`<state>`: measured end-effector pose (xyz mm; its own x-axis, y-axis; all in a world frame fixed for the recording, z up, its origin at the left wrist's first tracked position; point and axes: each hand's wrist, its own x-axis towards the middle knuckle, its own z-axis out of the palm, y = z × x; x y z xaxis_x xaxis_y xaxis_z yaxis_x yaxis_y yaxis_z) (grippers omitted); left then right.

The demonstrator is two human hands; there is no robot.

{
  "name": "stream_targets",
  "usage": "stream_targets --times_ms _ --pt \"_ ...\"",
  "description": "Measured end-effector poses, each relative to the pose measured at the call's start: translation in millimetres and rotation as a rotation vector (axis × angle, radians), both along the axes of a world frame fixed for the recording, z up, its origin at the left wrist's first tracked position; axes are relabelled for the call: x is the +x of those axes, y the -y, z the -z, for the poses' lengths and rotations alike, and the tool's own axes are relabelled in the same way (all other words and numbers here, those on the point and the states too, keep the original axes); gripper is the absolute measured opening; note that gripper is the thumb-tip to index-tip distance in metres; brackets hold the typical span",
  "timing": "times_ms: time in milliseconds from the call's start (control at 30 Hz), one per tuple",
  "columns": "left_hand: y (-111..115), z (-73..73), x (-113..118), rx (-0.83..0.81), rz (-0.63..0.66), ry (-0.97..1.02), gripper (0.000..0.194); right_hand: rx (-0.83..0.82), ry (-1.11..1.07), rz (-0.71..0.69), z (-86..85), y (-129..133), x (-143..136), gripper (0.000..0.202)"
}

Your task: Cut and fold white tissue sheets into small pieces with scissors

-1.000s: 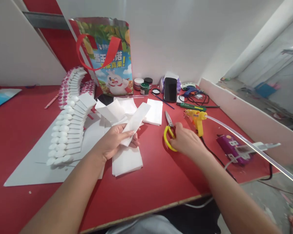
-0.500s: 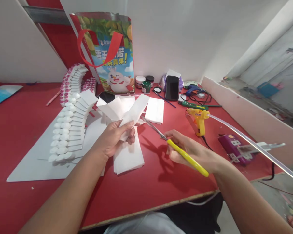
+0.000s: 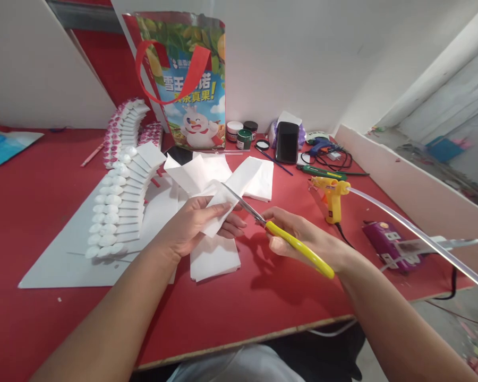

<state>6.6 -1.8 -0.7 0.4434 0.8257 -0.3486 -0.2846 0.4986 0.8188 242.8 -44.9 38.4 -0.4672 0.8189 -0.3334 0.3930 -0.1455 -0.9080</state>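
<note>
My left hand (image 3: 205,223) pinches a folded strip of white paper (image 3: 247,172) between thumb and fingers. Yellow-handled scissors (image 3: 298,246) are in my right hand (image 3: 290,231), their blades lying across the strip just beyond my left thumb. Whether the blades are parted is hard to see. Under my left hand a stack of white paper (image 3: 217,262) lies on the red table. Behind the strip are loose white paper pieces (image 3: 191,172) and another small paper stack (image 3: 265,180).
At left, a curved row of white-tipped pieces (image 3: 119,204) stands on a white board (image 3: 56,265). A printed bag (image 3: 195,106), paint jars (image 3: 244,139) and a phone (image 3: 287,143) are at the back. To the right sit a yellow glue gun (image 3: 332,196) and a purple pack (image 3: 390,244).
The scissors have moved left and up, so their blades now cross the paper strip. The strip has shifted slightly, and my left fingers have spread out more beneath it.
</note>
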Motion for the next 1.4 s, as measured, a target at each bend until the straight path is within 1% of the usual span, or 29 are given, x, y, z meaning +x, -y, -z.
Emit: stream_targets --times_ms 233,367,500,733,867,933,967,1000,1033,1067,1133,1167,1200,1233,1267,1333,1400 --pt "-2 3.7 -1 0.003 0.045 0.003 0.013 0.014 -0.031 0.023 2.3 -2 -1 0.065" --pt "-1 4.2 -2 0.015 0.056 -0.003 0.016 0.029 -0.073 0.052 8.6 -2 -1 0.063" --pt "-1 4.6 -2 0.027 0.065 -0.016 0.016 0.041 -0.107 0.090 16.5 -2 -1 0.060" --pt "-2 3.7 -4 0.032 0.066 -0.003 0.018 0.069 -0.085 0.160 23.6 -5 -2 0.052" --pt "-4 3.7 -4 -0.003 0.049 0.037 0.015 0.018 -0.059 0.234 22.8 -7 -8 0.055" --pt "-6 3.3 -3 -0.039 0.032 0.103 0.021 0.022 -0.064 0.306 19.3 -12 -12 0.057" --pt "-7 2.8 -3 -0.064 0.022 0.156 0.027 0.057 -0.036 0.347 16.5 -15 -13 0.057" --pt "-8 2.2 -3 -0.093 0.010 0.216 0.034 0.114 0.033 0.385 13.1 -19 -14 0.056" --pt "-9 1.4 -3 -0.120 0.001 0.276 0.043 0.195 0.154 0.420 9.4 -24 -14 0.054" --pt "-9 0.6 -3 -0.141 -0.005 0.330 0.053 0.286 0.325 0.447 5.6 -29 -14 0.052" --pt "-9 -1.2 -4 -0.155 -0.022 0.409 0.070 0.427 0.749 0.470 -0.4 -38 -13 0.046" --pt "-9 -2.1 -5 -0.146 -0.036 0.436 0.074 0.447 0.941 0.464 -1.8 -42 -12 0.043" --pt "-7 -3.1 -6 -0.127 -0.055 0.453 0.075 0.433 1.091 0.449 -1.7 -45 -11 0.040" --pt "-6 -4.2 -7 -0.100 -0.081 0.463 0.075 0.398 1.188 0.425 -0.1 -47 -10 0.037" --pt "-4 -5.3 -7 -0.072 -0.113 0.467 0.075 0.354 1.240 0.401 2.8 -48 -8 0.034" --pt "-2 -7.5 -7 -0.043 -0.177 0.462 0.084 0.289 1.277 0.362 10.2 -46 -3 0.033" --pt "-1 -9.0 -6 -0.094 -0.206 0.441 0.088 0.260 1.291 0.303 15.5 -44 2 0.033"
